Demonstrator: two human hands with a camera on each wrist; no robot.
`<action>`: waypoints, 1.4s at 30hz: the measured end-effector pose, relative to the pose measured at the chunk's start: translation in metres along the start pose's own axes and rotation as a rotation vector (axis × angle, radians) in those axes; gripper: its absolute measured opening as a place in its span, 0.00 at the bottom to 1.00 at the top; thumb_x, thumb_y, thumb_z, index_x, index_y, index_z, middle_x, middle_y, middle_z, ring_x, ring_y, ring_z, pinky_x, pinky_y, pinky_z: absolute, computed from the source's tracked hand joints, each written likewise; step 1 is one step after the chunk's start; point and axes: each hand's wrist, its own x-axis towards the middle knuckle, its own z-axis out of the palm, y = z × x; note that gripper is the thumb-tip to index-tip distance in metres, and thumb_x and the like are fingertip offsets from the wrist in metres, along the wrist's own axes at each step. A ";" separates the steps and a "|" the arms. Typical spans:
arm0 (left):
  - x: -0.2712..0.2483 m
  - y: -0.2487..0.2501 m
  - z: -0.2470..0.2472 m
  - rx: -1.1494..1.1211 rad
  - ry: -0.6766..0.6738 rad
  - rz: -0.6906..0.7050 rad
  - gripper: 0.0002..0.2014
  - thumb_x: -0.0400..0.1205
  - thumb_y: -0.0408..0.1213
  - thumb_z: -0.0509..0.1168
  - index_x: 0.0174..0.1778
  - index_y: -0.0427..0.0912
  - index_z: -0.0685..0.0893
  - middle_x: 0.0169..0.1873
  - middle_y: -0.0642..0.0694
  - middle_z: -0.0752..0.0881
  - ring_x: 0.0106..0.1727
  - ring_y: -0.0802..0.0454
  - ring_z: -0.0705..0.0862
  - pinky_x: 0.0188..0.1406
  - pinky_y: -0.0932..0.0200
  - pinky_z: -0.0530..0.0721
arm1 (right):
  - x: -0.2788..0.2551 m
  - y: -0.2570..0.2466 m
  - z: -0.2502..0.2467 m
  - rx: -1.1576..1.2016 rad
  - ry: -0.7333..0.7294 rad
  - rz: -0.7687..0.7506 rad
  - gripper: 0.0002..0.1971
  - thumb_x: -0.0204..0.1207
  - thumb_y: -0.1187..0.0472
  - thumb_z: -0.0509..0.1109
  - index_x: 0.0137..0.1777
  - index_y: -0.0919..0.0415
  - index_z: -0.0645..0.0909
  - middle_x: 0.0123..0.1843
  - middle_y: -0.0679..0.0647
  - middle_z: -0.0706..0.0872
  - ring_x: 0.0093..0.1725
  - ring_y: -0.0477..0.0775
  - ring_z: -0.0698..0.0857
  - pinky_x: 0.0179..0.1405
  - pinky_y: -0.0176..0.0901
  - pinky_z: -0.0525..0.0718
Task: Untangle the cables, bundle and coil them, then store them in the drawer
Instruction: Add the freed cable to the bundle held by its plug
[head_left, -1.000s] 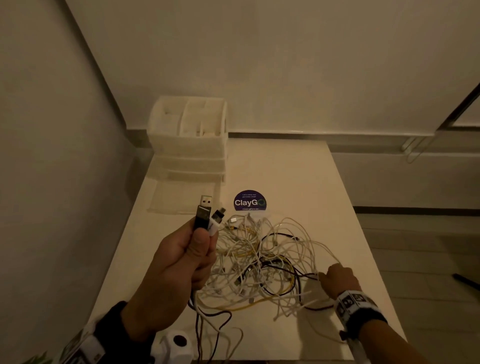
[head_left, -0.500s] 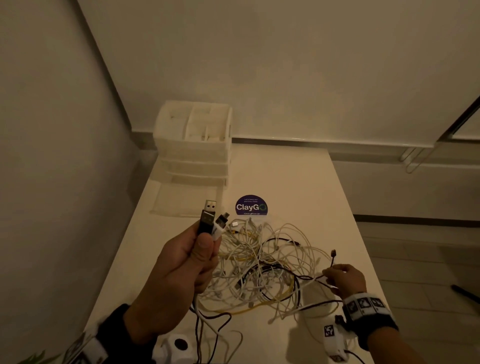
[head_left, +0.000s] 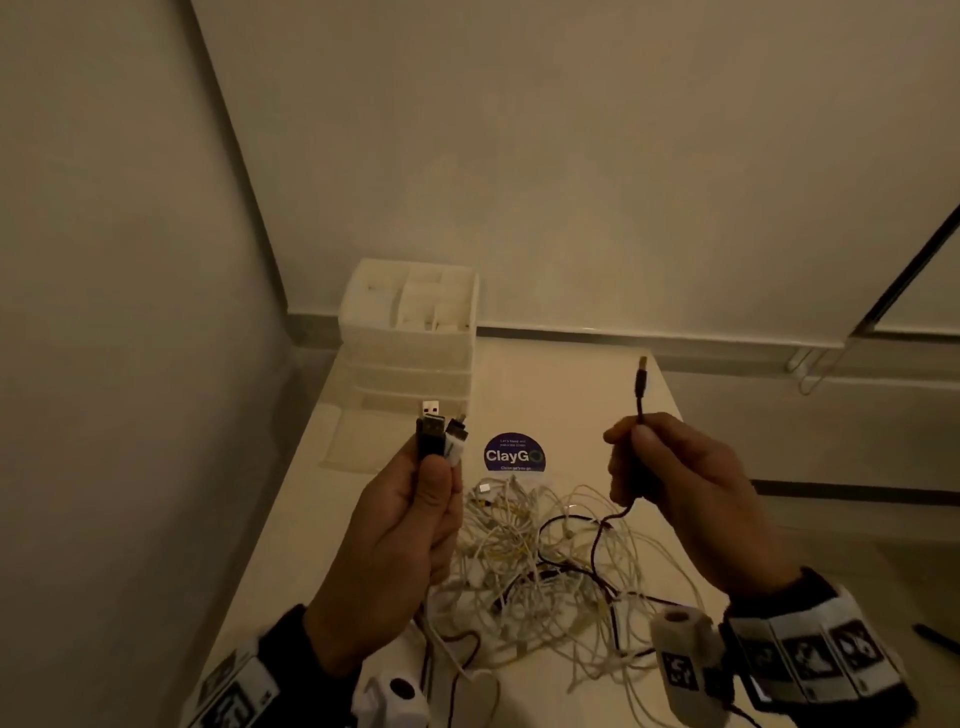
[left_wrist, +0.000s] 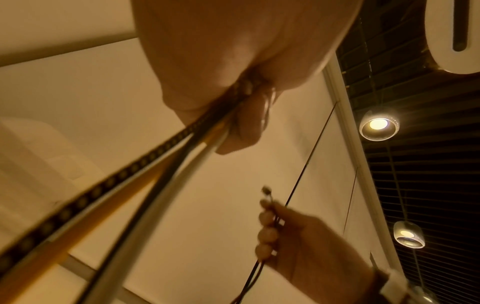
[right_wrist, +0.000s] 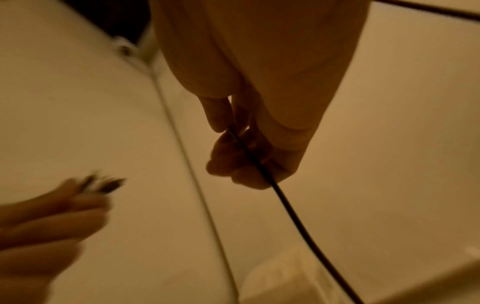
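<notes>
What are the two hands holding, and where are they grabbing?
The left hand grips a few cables just below their plugs. The right hand pinches a thin dark cable slightly below its plug.

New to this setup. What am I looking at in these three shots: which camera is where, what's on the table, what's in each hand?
There is no robot: a person works bare-handed, with a camera on the head and one strapped to each wrist. The head view looks down on a pale table. The wrist views look up along each hand, so they mostly show palm, wall and ceiling.

On the table lie a tangled pile of cables, a round ClayGo sticker and a white drawer unit at the far left.

The left hand grips a bunch of cable ends, plugs up. The right hand pinches a dark cable, plug up, which trails into the pile.
</notes>
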 end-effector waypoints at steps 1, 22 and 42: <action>0.002 0.003 0.001 0.006 0.016 0.016 0.22 0.78 0.63 0.61 0.41 0.44 0.76 0.24 0.51 0.66 0.20 0.56 0.58 0.16 0.61 0.56 | -0.006 -0.011 0.017 -0.074 -0.051 -0.066 0.14 0.80 0.56 0.59 0.50 0.64 0.84 0.33 0.57 0.83 0.30 0.57 0.81 0.33 0.44 0.82; -0.035 0.013 -0.034 0.277 0.391 0.141 0.19 0.83 0.50 0.54 0.42 0.35 0.77 0.27 0.50 0.80 0.27 0.51 0.73 0.27 0.60 0.74 | -0.084 0.070 0.160 -0.676 -0.137 -0.280 0.15 0.81 0.41 0.47 0.58 0.41 0.73 0.41 0.32 0.77 0.40 0.36 0.77 0.38 0.27 0.72; -0.004 -0.006 -0.022 0.813 -0.056 0.088 0.05 0.80 0.40 0.70 0.49 0.53 0.88 0.34 0.57 0.88 0.34 0.58 0.85 0.35 0.57 0.81 | 0.020 0.088 0.055 -0.792 -0.333 -0.328 0.08 0.82 0.55 0.64 0.50 0.54 0.85 0.38 0.40 0.84 0.35 0.30 0.77 0.35 0.27 0.71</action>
